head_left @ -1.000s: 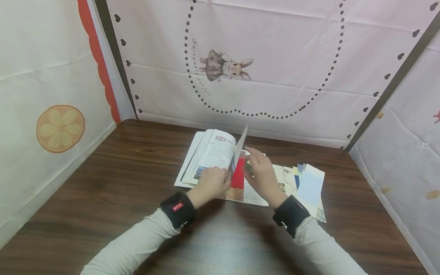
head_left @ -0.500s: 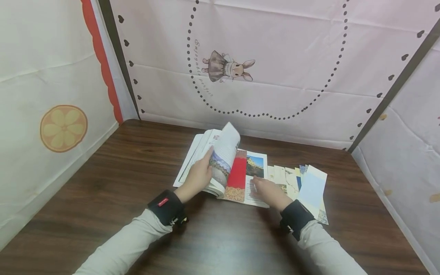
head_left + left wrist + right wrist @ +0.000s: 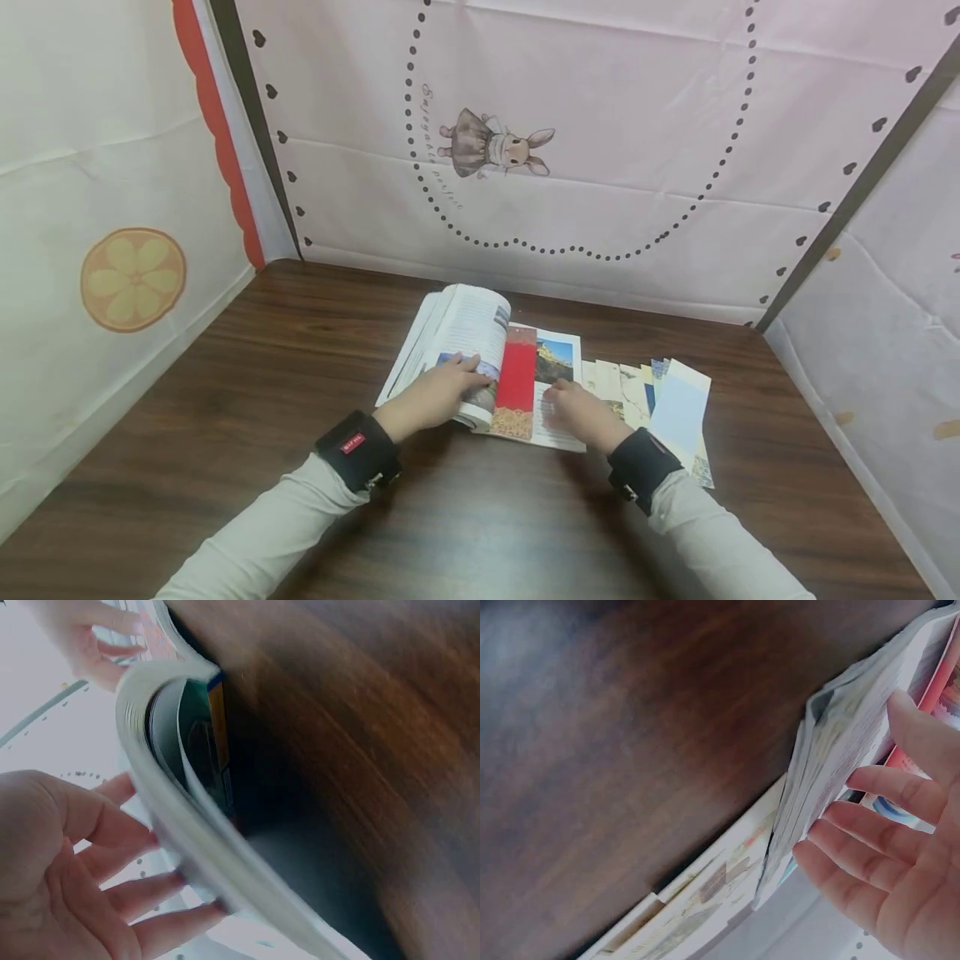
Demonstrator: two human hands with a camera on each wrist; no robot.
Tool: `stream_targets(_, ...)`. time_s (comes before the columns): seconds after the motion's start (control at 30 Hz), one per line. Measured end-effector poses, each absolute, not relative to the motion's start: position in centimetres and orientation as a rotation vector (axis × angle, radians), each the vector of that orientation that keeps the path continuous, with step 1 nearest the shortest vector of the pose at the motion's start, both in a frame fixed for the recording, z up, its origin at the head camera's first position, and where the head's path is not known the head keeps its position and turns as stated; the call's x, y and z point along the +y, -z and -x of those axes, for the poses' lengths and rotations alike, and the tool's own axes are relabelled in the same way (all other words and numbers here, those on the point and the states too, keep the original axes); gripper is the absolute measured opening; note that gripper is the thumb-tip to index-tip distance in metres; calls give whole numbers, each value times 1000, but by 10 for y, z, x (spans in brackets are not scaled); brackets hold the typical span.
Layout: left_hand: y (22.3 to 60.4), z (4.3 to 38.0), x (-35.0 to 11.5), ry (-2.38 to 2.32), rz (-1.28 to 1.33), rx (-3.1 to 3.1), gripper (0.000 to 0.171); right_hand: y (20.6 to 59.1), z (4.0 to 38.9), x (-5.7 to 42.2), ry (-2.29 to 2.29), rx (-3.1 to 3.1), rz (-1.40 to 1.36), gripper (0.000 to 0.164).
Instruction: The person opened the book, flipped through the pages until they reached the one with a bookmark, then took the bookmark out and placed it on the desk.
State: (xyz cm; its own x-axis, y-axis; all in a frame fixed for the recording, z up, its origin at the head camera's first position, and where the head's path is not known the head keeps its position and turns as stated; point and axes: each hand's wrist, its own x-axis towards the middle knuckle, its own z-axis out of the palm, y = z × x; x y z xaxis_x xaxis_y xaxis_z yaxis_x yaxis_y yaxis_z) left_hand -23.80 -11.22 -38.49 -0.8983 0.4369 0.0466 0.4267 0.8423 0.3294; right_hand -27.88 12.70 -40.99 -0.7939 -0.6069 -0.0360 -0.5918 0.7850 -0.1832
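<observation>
A thick book (image 3: pixel 472 329) lies spread on the table, its left pages arching up toward the spine. A red paper strip with a gold patterned lower end (image 3: pixel 516 375) lies along the inner edge of the right page (image 3: pixel 557 421). My left hand (image 3: pixel 435 393) rests on the left pages, fingers extended; in the left wrist view its fingertips touch the curved page stack (image 3: pixel 187 802). On the right page rests my right hand (image 3: pixel 583 412), below a photo of a building (image 3: pixel 555 361). In the right wrist view its fingers are spread and hold nothing.
Right of the book, several fanned paper strips (image 3: pixel 681 408) lie on the dark wooden table (image 3: pixel 480 533), the topmost pale blue and white. Printed cloth walls (image 3: pixel 622 150) stand behind and at both sides.
A raised page has turned over to the left and come down under my left hand, uncovering the red strip and photo. My right hand has lowered from beside that page onto the right page.
</observation>
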Motion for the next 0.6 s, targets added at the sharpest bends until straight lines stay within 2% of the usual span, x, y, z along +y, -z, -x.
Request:
stream_targets(0.23, 387, 244, -115, -593, -681, 3029, 36, 401, 294, 124, 443, 2751, 964, 26)
stream_targets(0.37, 388, 245, -112, -582, -677, 3043, 34, 398, 302, 115, 775, 2571, 679, 23)
stream_targets(0.47, 389, 245, -107, -568, -640, 3034, 33, 401, 305, 107, 990, 2462, 436, 30)
stream_targets(0.6, 390, 245, -102, -519, -574, 3016, 34, 404, 306, 103, 1100, 2428, 315, 27)
